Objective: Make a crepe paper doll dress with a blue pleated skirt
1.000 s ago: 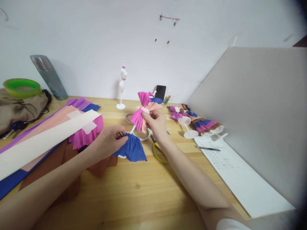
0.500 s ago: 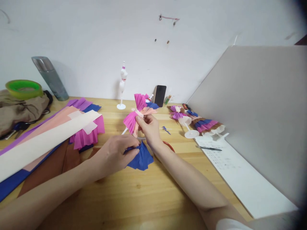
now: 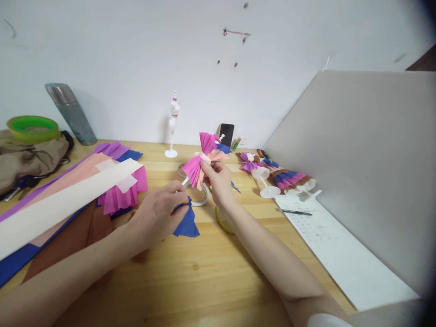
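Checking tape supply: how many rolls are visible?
3: green roll on the bag, white roll below the held pink paper, partly hidden roll left of it; others may be hidden.

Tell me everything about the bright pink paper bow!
The bright pink, pleated paper bow fans upward and downward from a narrow middle wrapped in a pale paper band. It looks like crinkly crepe. Ruffled peach paper shows beside it. The right hand's grip pinches near its middle, apparently holding it tilted above the pale wooden table.

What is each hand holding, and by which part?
Right hand: the pink paper, at its pale band. Left hand: the blue paper, near its top edge; whether it also grips the white stem is hidden.
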